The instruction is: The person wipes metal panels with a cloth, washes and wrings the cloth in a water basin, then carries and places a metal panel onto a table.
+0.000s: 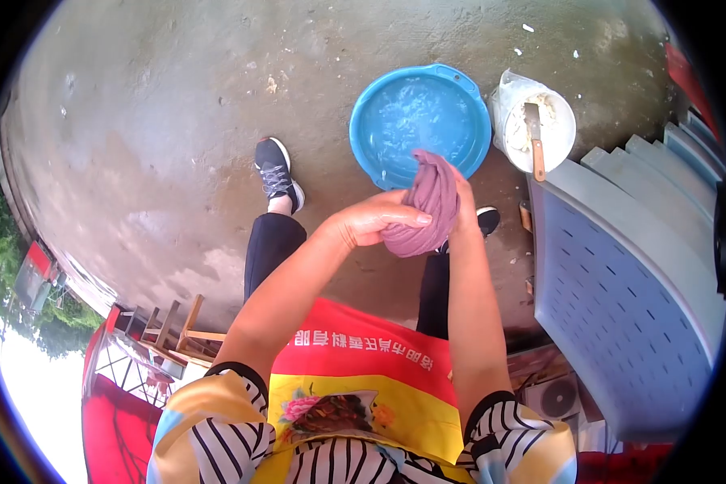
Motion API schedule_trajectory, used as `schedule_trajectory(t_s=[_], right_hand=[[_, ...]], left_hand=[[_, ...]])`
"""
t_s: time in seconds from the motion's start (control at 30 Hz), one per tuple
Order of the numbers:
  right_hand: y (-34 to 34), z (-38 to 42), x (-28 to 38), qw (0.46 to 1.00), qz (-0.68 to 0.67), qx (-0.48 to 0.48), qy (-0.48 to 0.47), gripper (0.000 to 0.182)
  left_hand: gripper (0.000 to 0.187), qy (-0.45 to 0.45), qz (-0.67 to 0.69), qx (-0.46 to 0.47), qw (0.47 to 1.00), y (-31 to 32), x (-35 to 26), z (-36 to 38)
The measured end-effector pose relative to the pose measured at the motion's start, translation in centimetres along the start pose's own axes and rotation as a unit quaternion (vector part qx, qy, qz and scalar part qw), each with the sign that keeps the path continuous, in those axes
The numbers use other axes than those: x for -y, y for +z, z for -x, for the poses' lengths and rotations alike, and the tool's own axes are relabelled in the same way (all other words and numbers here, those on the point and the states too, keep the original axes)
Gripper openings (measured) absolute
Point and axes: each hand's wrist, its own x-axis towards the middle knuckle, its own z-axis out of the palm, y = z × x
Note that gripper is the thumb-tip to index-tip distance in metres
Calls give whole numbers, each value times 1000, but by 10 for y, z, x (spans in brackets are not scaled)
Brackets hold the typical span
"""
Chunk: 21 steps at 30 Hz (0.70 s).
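A bunched, twisted mauve cloth (426,206) is held between my two hands, in front of my body and near the close rim of a blue basin (363,153). My left hand (381,219) grips the cloth from the left side, its thumb lying across the folds. On the right side, my right hand (465,202) is wrapped round the cloth, with its fingers mostly hidden behind it. The basin stands on the wet concrete floor with clear water in it.
A white bucket (563,129) with a plastic bag and pale contents has a wooden-handled scraper (537,149) across it. Stacked grey-blue perforated panels (621,282) stand at the right. Wooden stools (187,335) are at the lower left. My shoe (277,171) is left of the basin.
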Motion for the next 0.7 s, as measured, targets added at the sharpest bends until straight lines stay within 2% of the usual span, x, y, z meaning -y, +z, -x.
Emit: schedule_trajectory(t_s=[0.1, 0.2, 0.27, 0.33, 0.37, 0.4, 0.43, 0.47, 0.53, 0.57, 0.6, 0.67, 0.7], right_hand=[[30, 7, 6, 972, -147, -10, 180, 30], [1, -25, -6, 989, -132, 4, 66, 31], [11, -20, 1, 999, -29, -10, 19, 30], [18, -13, -1, 994, 108, -19, -28, 27], [24, -3, -7, 980, 174, -38, -91, 24], [29, 10, -15, 958, 237, -58, -152, 21], [29, 21, -20, 903, 368, -57, -216, 23], [32, 32, -23, 826, 489, -55, -276, 25], [48, 55, -26, 732, 587, -28, -345, 26], [57, 67, -25, 686, 629, -6, -365, 24], [64, 80, -19, 653, 663, 27, -364, 28], [53, 81, -8, 754, 562, 115, -320, 26], [46, 81, 0, 869, 413, 98, -256, 25]], left_hand=[[62, -18, 23, -25, 999, -8, 10, 6], [58, -45, 8, -98, 994, -23, 14, 7], [60, -72, -14, -138, 988, -42, 20, -1], [57, -20, 27, -174, 984, -51, 22, -10], [57, 12, 67, -188, 980, -49, 21, -15], [58, 43, 108, -202, 972, -48, 22, -20], [61, 71, 180, -161, 968, -41, 15, -21], [62, 85, 200, -132, 967, -35, 13, -22], [64, 113, 237, -73, 962, -26, 9, -25], [57, 147, 207, -47, 966, -28, 15, -35], [53, 110, 174, -73, 976, -35, 21, -36], [47, 38, 107, -126, 986, -39, 22, -33], [39, 40, 104, -151, 982, -35, 23, -30]])
